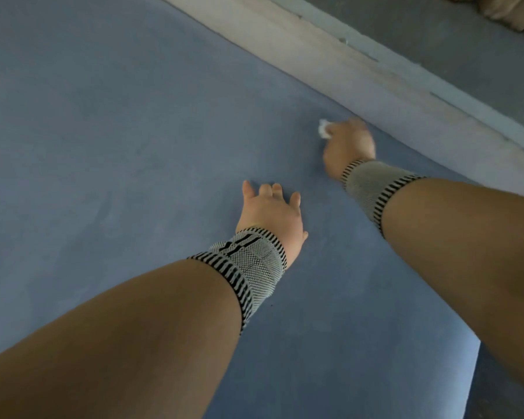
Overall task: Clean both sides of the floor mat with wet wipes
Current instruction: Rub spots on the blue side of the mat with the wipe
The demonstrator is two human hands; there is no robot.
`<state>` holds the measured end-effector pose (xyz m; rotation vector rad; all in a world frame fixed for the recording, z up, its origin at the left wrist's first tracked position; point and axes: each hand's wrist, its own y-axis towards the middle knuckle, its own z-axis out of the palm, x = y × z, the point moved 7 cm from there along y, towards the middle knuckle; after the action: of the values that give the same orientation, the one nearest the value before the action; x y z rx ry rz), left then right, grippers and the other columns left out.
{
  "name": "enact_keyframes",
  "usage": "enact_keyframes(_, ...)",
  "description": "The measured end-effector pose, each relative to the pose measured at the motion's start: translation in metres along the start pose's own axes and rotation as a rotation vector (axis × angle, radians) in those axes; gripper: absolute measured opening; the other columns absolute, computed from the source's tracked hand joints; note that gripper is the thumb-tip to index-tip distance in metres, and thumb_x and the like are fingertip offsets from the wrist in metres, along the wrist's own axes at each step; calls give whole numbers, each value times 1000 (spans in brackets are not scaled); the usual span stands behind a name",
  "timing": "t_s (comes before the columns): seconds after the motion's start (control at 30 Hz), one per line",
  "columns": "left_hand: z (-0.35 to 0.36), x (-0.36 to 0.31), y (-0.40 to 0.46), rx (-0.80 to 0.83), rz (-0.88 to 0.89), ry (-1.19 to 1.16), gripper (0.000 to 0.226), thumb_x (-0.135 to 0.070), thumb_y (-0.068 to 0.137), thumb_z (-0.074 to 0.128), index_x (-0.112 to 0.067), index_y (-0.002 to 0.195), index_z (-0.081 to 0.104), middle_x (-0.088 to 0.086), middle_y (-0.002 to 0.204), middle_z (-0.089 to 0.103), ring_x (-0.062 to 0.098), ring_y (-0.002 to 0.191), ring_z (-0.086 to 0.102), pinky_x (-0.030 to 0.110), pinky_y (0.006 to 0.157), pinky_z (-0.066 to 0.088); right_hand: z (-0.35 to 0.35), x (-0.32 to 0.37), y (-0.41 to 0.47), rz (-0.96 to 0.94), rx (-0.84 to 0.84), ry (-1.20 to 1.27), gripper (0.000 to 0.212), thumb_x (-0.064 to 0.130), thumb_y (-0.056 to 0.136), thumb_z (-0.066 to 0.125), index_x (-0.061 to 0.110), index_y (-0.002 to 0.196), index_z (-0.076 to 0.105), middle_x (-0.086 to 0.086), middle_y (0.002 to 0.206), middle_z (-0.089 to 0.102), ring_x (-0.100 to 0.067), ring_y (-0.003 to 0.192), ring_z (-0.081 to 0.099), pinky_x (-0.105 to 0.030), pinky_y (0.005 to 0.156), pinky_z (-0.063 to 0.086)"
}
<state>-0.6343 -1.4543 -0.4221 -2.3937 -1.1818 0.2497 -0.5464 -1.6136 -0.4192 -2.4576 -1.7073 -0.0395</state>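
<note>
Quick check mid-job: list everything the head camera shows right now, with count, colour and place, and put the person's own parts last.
floor mat: one, blue, flat, fills most of the view under both hands
wet wipe: one, white, bunched, on the mat near its far edge, at the fingers of the right hand
ledge: one, pale grey, runs diagonally along the mat's far edge
floor: dark grey, beyond the ledge, top right
cloth: beige, top right corner, kind unclear
wristbands: two, grey with black stripes, one on each wrist
left hand: fingers spread, resting on the mat, centre
right hand: blurred, holds the wipe on the mat near the ledge
</note>
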Motion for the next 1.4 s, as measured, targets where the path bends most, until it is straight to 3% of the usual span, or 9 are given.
enact_keyframes(0.13, -1, 2, -1, -14, 17, -39, 68, -53, 99, 31, -19, 154, 8, 13, 159, 16, 33, 140, 22, 61, 113, 7, 14, 31, -51, -402, 92, 8, 32, 10, 93, 47, 15, 123, 57, -10, 108, 50, -28, 91, 52, -28, 71, 39)
enact_keyframes(0.3, 3, 6, -4, -29, 32, -47, 72, -39, 98, 45, -21, 154, 4, 8, 160, 14, 31, 140, 21, 61, 114, 9, -3, -51, -38, 142, -56, -64, 32, 12, 92, 45, 8, 122, 57, -20, 123, 52, -36, 110, 50, -32, 79, 38)
enact_keyframes(0.53, -7, 36, -14, -103, 127, -208, 52, -20, 94, 41, -23, 146, 36, -7, 155, 30, 19, 138, 36, 54, 116, 9, 22, 24, -85, -260, 39, 101, 27, 19, 94, 46, 10, 116, 60, -9, 102, 52, -30, 96, 53, -22, 69, 28)
enact_keyframes(0.7, 21, 60, -38, -158, 88, -164, 49, -26, 95, 43, -28, 144, 39, -11, 157, 24, 15, 142, 24, 57, 115, 4, -1, -45, -74, 246, -139, 28, 34, 8, 90, 45, 8, 121, 58, -21, 123, 51, -35, 111, 50, -27, 78, 35)
enact_keyframes(0.8, 18, 56, -38, -189, 52, -206, 46, -24, 94, 45, -26, 140, 47, -11, 153, 31, 15, 140, 25, 58, 115, 8, 16, 29, -85, 11, -67, 232, 23, 15, 91, 53, 16, 113, 62, -9, 109, 57, -29, 105, 54, -16, 75, 38)
enact_keyframes(0.9, 11, 58, -37, -229, 33, -243, 42, -25, 93, 48, -28, 134, 54, -11, 145, 41, 18, 138, 25, 60, 115, 12, 27, 69, -125, -360, 21, 212, 14, 30, 93, 54, 17, 90, 59, -4, 84, 50, -24, 78, 49, -28, 63, 33)
enact_keyframes(1.13, 25, 69, -47, -197, -31, -225, 49, -34, 95, 46, -36, 143, 37, -3, 151, 28, 24, 138, 24, 59, 113, 13, 11, -13, -102, 113, -128, 23, 23, 15, 90, 51, 14, 110, 62, -9, 107, 58, -28, 102, 55, -20, 70, 32)
enact_keyframes(1.27, 24, 73, -50, -226, -47, -247, 48, -37, 95, 47, -25, 141, 41, -5, 147, 36, 21, 135, 34, 57, 114, 15, 26, 77, -127, -204, -45, 249, 11, 14, 87, 58, 24, 92, 55, 4, 82, 49, -21, 78, 49, -22, 62, 40)
enact_keyframes(1.4, 28, 77, -51, -215, -14, -252, 52, -38, 94, 48, -22, 143, 40, -7, 150, 35, 19, 138, 31, 57, 114, 13, 27, 45, -145, -321, -32, 17, 6, 32, 86, 57, 29, 82, 58, 4, 79, 53, -14, 67, 41, -21, 56, 39)
